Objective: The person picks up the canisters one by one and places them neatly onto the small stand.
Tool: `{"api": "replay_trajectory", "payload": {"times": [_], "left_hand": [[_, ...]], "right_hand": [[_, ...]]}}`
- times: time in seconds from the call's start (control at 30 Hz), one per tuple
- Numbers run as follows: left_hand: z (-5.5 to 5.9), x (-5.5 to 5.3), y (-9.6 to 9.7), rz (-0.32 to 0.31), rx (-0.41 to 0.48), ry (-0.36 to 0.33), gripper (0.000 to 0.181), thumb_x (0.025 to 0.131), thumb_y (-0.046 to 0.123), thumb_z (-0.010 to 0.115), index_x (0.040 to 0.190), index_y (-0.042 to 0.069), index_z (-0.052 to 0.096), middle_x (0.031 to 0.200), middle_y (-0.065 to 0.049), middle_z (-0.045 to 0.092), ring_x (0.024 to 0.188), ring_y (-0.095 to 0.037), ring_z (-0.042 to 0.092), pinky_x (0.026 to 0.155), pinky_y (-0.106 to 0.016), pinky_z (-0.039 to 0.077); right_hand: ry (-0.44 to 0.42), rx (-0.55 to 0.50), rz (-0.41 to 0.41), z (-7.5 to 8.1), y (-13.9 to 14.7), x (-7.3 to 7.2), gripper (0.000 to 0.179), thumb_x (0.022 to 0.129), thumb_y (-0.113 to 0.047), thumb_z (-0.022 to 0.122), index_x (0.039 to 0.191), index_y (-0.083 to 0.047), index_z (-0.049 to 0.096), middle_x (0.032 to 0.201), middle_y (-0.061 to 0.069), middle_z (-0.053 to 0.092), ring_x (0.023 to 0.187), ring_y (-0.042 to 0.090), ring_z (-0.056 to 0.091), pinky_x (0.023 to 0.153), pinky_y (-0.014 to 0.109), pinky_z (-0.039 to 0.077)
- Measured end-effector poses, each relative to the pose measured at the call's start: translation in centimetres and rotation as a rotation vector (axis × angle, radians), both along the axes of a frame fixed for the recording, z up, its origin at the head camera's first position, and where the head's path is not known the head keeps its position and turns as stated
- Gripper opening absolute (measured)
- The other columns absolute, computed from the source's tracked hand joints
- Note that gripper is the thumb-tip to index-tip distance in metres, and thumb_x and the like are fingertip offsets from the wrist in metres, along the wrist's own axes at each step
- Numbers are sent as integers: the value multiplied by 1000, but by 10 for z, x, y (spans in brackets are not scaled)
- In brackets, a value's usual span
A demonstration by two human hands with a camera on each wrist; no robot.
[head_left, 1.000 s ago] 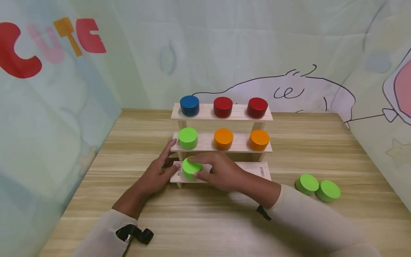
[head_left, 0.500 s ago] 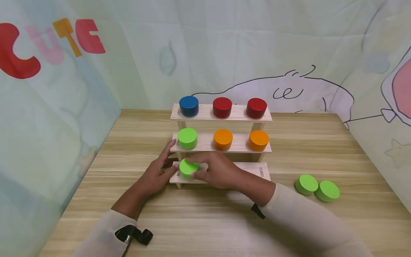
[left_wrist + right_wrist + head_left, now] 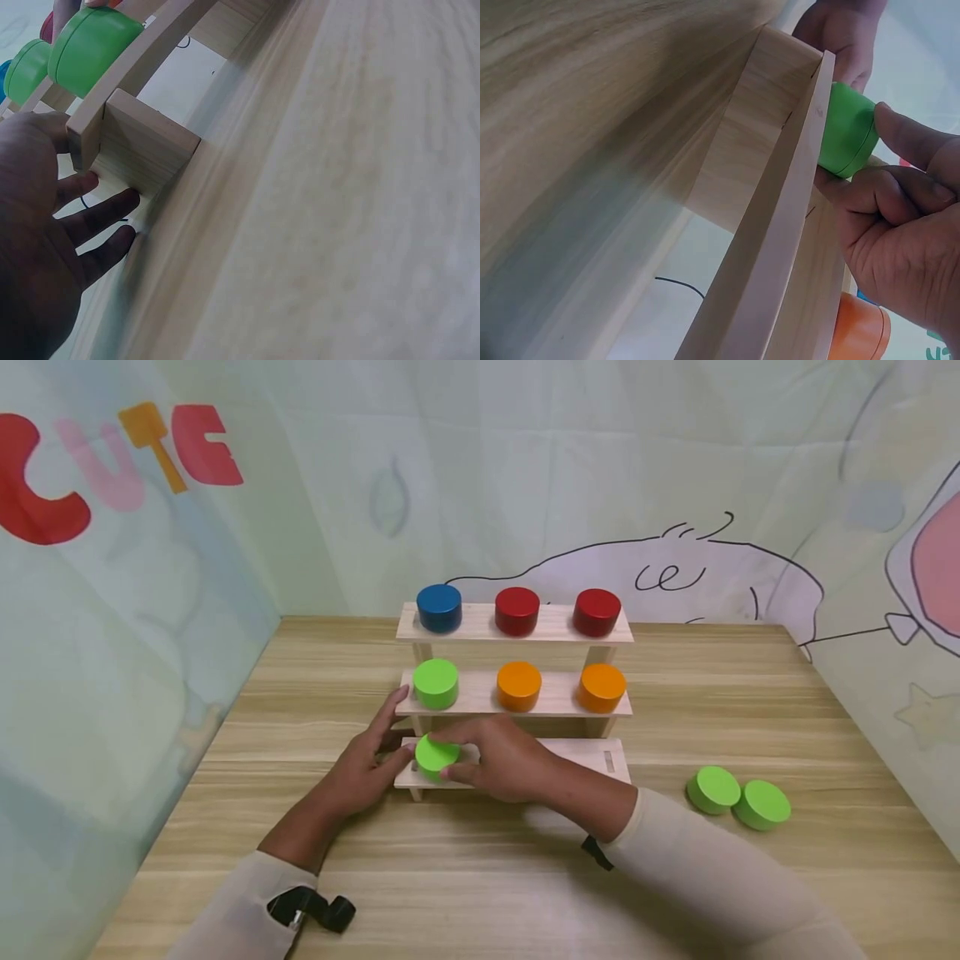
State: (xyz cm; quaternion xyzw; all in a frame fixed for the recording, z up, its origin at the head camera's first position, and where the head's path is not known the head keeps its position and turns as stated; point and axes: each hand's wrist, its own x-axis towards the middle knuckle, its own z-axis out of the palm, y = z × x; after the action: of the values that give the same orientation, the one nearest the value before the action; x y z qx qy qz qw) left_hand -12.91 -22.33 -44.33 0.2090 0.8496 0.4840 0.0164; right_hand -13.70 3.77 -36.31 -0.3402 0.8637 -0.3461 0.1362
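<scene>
A three-step wooden rack [image 3: 570, 748] stands on the table, its shelves carrying coloured round blocks. On the left end of the lowest shelf sits a green round block [image 3: 437, 755], which my right hand [image 3: 510, 760] pinches between thumb and fingers. That green block [image 3: 845, 129] stands on the shelf board in the right wrist view. My left hand [image 3: 362, 774] lies at the rack's left end, thumb by the lowest shelf and index finger at the middle one. Its other fingers extend loosely beside the leg [image 3: 146, 142] in the left wrist view.
On the middle shelf are a green block [image 3: 436, 683] and two orange blocks [image 3: 518, 686]. A blue block [image 3: 439, 608] and two red blocks [image 3: 517, 611] occupy the top one. Two green blocks [image 3: 713, 790] lie on the table to the right. A printed cloth backdrop [image 3: 480, 485] surrounds the table.
My right hand has shifted slightly left along the lowest shelf with the green round block, bringing it closer to the left end. The left hand has kept its place at the rack.
</scene>
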Motion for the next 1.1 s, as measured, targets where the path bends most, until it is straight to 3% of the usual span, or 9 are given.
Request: {"api": "replay_trajectory", "payload": {"times": [0.5, 0.77, 1.1], "left_hand": [[-1, -2, -2, -2, -2, -23, 87, 112, 12, 57, 176, 41, 7, 170, -26, 44, 139, -49, 65, 114, -70, 51], [-1, -2, -3, -5, -7, -15, 86, 112, 12, 57, 176, 40, 7, 171, -26, 43, 139, -49, 65, 113, -70, 51], [-3, -2, -2, 1, 6, -19, 87, 112, 11, 58, 177, 38, 7, 170, -26, 43, 139, -49, 65, 114, -70, 50]], "right_hand": [[42, 39, 8, 2, -1, 1, 54, 97, -18, 85, 148, -16, 70, 149, -1, 72, 144, 20, 64, 120, 41, 52], [44, -10, 7, -1, 1, 2, 62, 93, -12, 89, 151, -18, 68, 150, -1, 71, 145, 21, 64, 121, 41, 52], [64, 24, -52, 6, 30, 9, 68, 92, -17, 90, 154, -18, 65, 155, -2, 67, 149, 21, 60, 122, 46, 52]]}}
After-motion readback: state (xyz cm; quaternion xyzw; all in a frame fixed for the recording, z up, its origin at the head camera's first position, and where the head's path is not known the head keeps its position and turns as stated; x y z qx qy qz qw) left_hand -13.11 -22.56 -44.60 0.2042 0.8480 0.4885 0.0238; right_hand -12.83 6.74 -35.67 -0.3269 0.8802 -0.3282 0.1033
